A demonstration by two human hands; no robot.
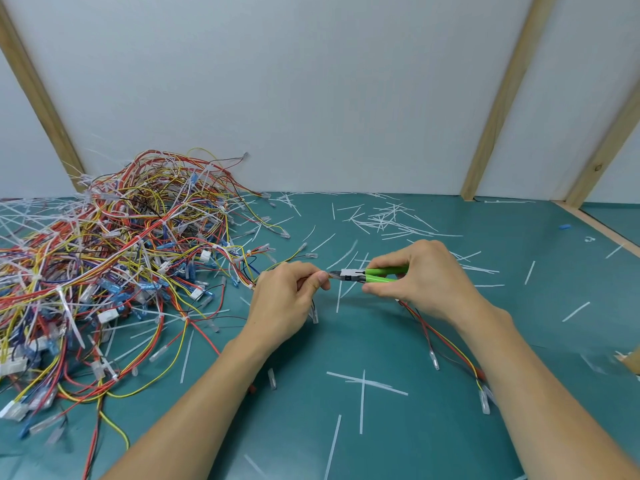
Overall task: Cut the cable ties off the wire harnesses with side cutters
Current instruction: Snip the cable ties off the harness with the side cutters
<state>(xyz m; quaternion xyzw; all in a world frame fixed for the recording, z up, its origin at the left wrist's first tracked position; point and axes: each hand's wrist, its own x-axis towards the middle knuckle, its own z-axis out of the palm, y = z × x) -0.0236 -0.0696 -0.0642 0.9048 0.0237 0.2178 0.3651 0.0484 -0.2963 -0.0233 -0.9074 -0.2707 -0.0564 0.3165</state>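
My left hand [285,299] pinches a thin wire harness [446,344] of red, yellow and black wires just above the green mat. My right hand [419,278] grips the green-handled side cutters [367,274], held level, their jaws pointing left and meeting the harness right at my left thumb and fingertip. The cable tie at the jaws is too small to make out. The harness trails down to the right under my right wrist, ending in clear connectors [484,401].
A big tangled heap of red, yellow and blue wire harnesses [114,265] with white cable ties fills the left of the mat. Cut white tie pieces [384,218] litter the green mat [346,445]. White wall panels with wooden battens [498,98] rise behind.
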